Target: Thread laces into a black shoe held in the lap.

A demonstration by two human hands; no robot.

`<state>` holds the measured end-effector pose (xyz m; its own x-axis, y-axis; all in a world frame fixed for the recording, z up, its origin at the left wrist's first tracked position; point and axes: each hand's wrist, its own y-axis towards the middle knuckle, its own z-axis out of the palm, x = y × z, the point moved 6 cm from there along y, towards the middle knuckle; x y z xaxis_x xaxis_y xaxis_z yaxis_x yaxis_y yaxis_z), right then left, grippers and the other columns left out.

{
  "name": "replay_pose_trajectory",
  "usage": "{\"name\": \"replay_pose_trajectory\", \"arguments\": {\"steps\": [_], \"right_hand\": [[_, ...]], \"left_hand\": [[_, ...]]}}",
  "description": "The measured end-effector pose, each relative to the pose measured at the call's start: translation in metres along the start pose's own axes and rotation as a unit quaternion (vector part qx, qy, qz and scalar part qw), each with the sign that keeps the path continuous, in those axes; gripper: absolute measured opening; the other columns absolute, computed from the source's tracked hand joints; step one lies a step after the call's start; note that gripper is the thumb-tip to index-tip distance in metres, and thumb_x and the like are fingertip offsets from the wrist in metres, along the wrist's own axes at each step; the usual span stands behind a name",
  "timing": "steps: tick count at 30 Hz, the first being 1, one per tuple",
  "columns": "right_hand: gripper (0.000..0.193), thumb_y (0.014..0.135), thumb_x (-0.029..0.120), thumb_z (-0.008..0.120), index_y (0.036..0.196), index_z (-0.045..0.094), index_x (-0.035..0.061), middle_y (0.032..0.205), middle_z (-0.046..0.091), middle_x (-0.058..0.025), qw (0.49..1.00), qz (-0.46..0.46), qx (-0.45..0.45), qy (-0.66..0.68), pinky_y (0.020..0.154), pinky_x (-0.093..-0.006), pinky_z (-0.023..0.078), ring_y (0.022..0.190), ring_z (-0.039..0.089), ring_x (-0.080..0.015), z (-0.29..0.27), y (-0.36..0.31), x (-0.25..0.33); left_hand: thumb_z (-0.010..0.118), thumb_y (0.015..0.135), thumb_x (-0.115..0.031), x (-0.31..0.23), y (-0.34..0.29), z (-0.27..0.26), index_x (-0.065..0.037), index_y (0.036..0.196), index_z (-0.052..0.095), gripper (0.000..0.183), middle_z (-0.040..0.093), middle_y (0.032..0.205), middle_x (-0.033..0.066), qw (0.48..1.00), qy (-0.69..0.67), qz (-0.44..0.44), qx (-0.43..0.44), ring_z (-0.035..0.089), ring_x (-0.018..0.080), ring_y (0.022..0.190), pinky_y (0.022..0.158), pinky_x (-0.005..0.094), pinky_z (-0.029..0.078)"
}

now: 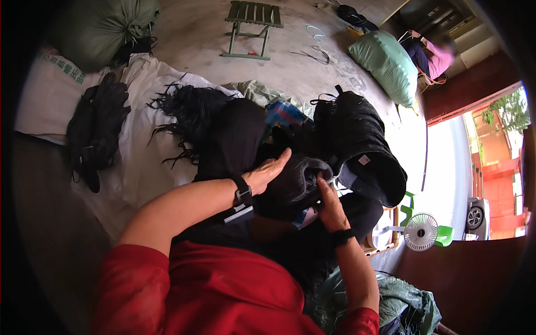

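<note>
A black cloth cap (298, 181), its hollow inside partly showing, lies over my lap between my hands. My left hand (271, 172) rests flat along its left side, fingers stretched out. At the cap's right edge, my right hand (330, 204) pinches the rim between thumb and fingers. Just beyond it, to the right, lies a stack of nested black caps (352, 125) with a small pale label inside the nearest one. A pile of black strips (192, 109) sits left of my knee on white sheeting.
Dark bundled cloth (97, 128) and stuffed sacks (106, 33) stand at the left. A folding stool (254, 25) is ahead. A pale green sack (386, 64) lies far right, near a seated person (438, 58). Close on my right are a small fan (421, 231) and a green woven sack (402, 304).
</note>
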<state>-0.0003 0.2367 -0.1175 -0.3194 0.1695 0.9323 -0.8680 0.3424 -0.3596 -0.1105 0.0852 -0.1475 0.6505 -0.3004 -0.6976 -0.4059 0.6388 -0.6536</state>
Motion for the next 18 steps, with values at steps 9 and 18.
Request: {"name": "replay_pose_trajectory", "arguments": {"steps": [9, 18], "right_hand": [[0.045, 0.097, 0.035, 0.056, 0.129, 0.053, 0.0038, 0.126, 0.06, -0.0092, 0.963, 0.01, -0.08, 0.259, 0.098, -0.0366, 0.048, 0.11, 0.06, -0.0213, -0.075, 0.004, 0.003], [0.044, 0.098, 0.034, 0.054, 0.128, 0.053, 0.0026, 0.125, 0.059, -0.0099, 0.961, -0.071, -0.15, 0.222, 0.097, -0.0355, 0.047, 0.11, 0.059, -0.0208, -0.132, -0.047, 0.026]], "left_hand": [[0.061, 0.082, -0.065, -0.032, -0.056, 0.055, 0.007, 0.147, 0.015, 0.108, 0.02, 0.146, 0.0382, 0.915, 0.302, 0.267, 0.027, 0.027, 0.0523, 0.135, 0.111, 0.0481, 0.031], [0.073, 0.081, -0.027, -0.088, -0.181, 0.112, 0.004, 0.146, 0.023, 0.088, 0.027, 0.144, 0.0332, 0.76, 0.27, 0.59, -0.03, 0.054, 0.0384, 0.107, 0.09, 0.0422, 0.046]]}}
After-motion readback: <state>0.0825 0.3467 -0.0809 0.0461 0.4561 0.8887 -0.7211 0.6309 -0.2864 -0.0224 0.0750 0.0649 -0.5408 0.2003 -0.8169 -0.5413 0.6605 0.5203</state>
